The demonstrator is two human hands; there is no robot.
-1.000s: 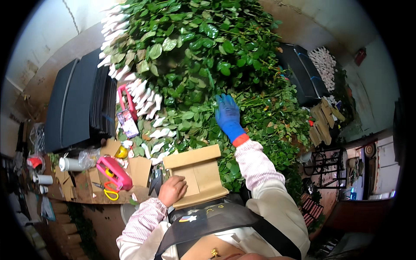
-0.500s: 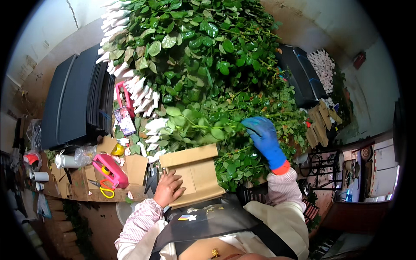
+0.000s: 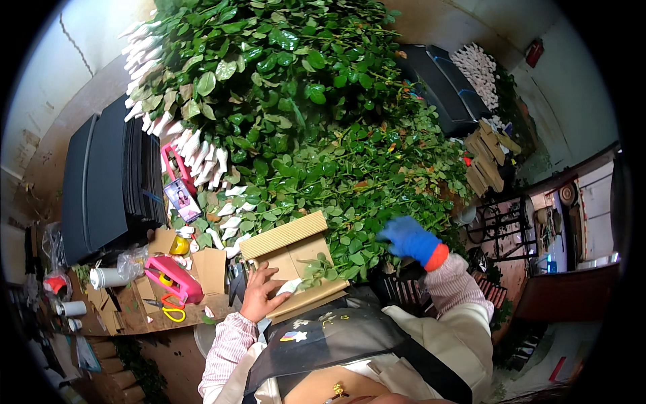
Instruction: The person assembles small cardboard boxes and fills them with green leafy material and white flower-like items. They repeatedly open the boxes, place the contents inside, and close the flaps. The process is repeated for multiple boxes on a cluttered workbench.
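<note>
Left hand point(image 3: 261, 292) had its grip loosely spread by the white bud point(image 3: 289, 287) on the cardboard point(image 3: 282, 236), probably steadying things, but right hand's point(image 3: 407, 239) grip was too blurry to tell tbh.

The right grip point(image 3: 408, 240) wears a blue glove point(image 3: 416, 244) with a red-orange cuff point(image 3: 437, 258); the left grip point(image 3: 260, 294) is bare. Striped pink-and-white sleeves point(image 3: 229, 340) meet cream clothing point(image 3: 464, 326). The dark apron point(image 3: 309, 360) bears small prints point(image 3: 327, 316) (one a white star point(image 3: 301, 336) with a rainbow tail point(image 3: 288, 337)), and a gold pendant point(image 3: 338, 389) shows.
</note>
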